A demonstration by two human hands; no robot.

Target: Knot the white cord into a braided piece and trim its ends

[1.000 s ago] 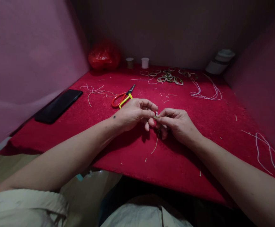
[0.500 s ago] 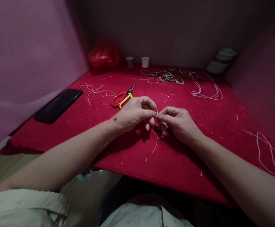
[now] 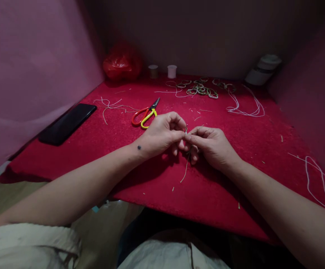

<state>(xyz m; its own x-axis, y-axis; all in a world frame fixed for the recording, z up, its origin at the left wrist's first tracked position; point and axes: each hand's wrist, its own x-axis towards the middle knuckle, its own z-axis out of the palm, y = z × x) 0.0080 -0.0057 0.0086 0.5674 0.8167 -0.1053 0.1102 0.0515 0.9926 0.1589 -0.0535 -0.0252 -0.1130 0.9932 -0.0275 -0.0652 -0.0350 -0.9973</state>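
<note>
Both hands meet over the red cloth, pinching one small braided cord piece (image 3: 186, 129) of white and green. My left hand (image 3: 166, 132) closes thumb and index finger on it from the left. From the right, my right hand (image 3: 211, 145) pinches it close to the left fingertips. A loose green-tan cord end (image 3: 185, 172) hangs down below the fingers. Most of the braided piece is hidden by the fingertips. Just beyond my left hand lie scissors (image 3: 147, 115) with one red and one yellow handle, blades pointing away.
A black phone (image 3: 67, 123) lies at left, near white threads (image 3: 112, 105). Along the back are a red plastic bag (image 3: 122, 65), two thread spools (image 3: 172, 71), several braided cord loops (image 3: 200, 89) and a white bottle (image 3: 263, 71). More white thread (image 3: 316, 173) lies at right.
The hands stay together in nearly the same place, with the fingertips pressed slightly closer around the braided piece, which shows less. The view has shifted a little.
</note>
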